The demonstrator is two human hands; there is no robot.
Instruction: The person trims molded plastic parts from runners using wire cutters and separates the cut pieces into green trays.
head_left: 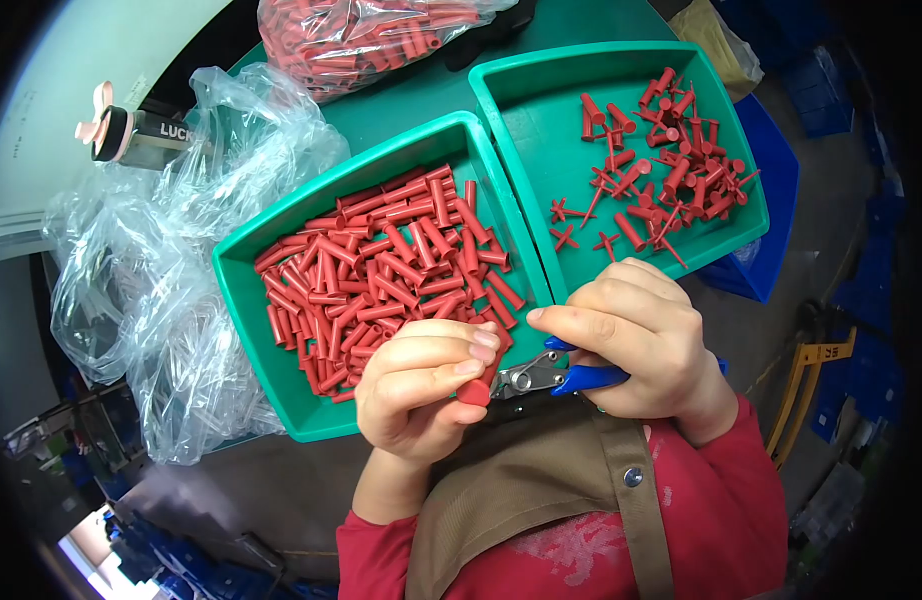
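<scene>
My left hand [416, 385] pinches a red plastic piece with a round flat head [472, 393] between thumb and fingertips. Wrapped around the blue handles of a small pair of cutting pliers [593, 378] is my right hand [641, 340]. The metal jaws point left and meet the red piece, but my fingers hide the exact contact. Just beyond my left hand, a green tray [253, 355] holds many red tubes [381, 275]. Beside it on the right, a second green tray [531, 120] contains red headed pieces [681, 180], some with thin star-shaped stems.
Crumpled clear plastic bags [151, 290] lie left of the trays, near a bottle [146, 135]. A clear bag of red parts [361, 40] sits at the back. A blue bin [771, 210] stands under the right tray's edge, with a yellow frame [806, 380] farther right.
</scene>
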